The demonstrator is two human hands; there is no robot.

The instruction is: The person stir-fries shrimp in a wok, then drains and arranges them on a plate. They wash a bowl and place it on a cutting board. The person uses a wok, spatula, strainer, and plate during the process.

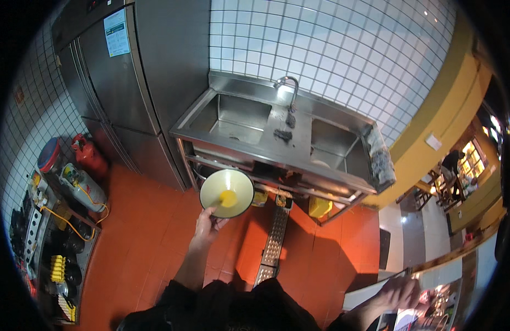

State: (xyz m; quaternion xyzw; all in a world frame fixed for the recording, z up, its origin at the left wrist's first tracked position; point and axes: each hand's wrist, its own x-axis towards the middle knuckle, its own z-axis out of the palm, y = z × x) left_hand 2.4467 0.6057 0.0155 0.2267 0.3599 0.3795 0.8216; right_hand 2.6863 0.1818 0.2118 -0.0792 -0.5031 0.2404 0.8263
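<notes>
My left hand [209, 225] grips the near rim of a cream-coloured bowl [242, 188] with a dark edge. A small pool of yellow liquid [228, 198], like beaten egg, lies at the bottom of this bowl, which is held in the air over the floor in front of the sink. At the lower right, my right hand [397, 294] is raised with its fingers curled, over or beside a cluttered counter [360, 296]. Blur hides whether anything is between those fingers.
Ahead stands a stainless-steel double sink [280, 145] with a faucet [295, 89]. A steel refrigerator [114, 82] is at left, near gas cylinders [83, 188] and a shelf with egg trays [57, 268]. A metal drain cover [273, 244] crosses the red floor [143, 231]. A person [451, 165] is far right.
</notes>
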